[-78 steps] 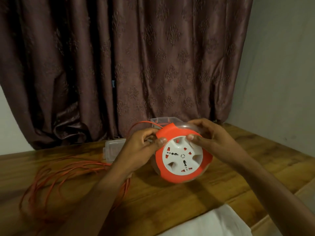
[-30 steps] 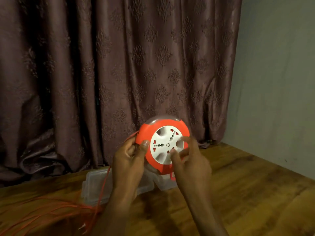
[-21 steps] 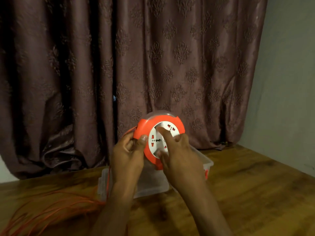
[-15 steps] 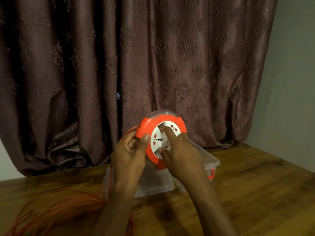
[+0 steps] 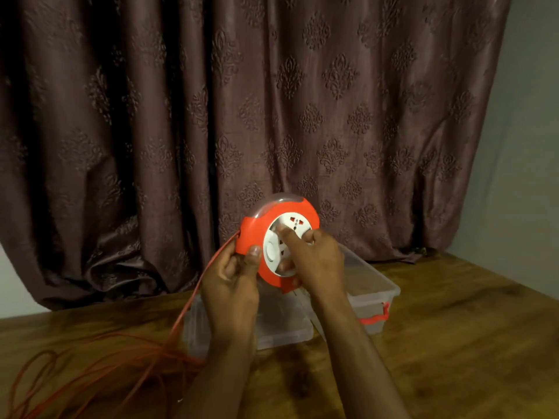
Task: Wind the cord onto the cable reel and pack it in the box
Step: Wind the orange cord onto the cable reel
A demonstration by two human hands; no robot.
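Note:
I hold an orange cable reel (image 5: 254,234) with a white socket hub upright in the air above the table. My left hand (image 5: 233,279) grips its orange rim at the lower left, thumb on the front. My right hand (image 5: 314,261) lies over the white hub with fingers in its recesses. The orange cord (image 5: 193,297) leaves the reel's left side, runs down past my left wrist and ends in a loose tangle (image 5: 99,361) on the table at the left. A clear plastic box (image 5: 378,285) with an orange latch stands behind my hands.
A clear lid (image 5: 281,328) lies flat beside the box, under my hands. The wooden table (image 5: 453,343) stretches to the right. A dark patterned curtain (image 5: 272,116) hangs close behind, with a grey wall at the right.
The reel was lifted from the table to in front of the curtain. My right hand shifted from the rim onto the white hub, and the hub has turned while my left hand keeps its grip.

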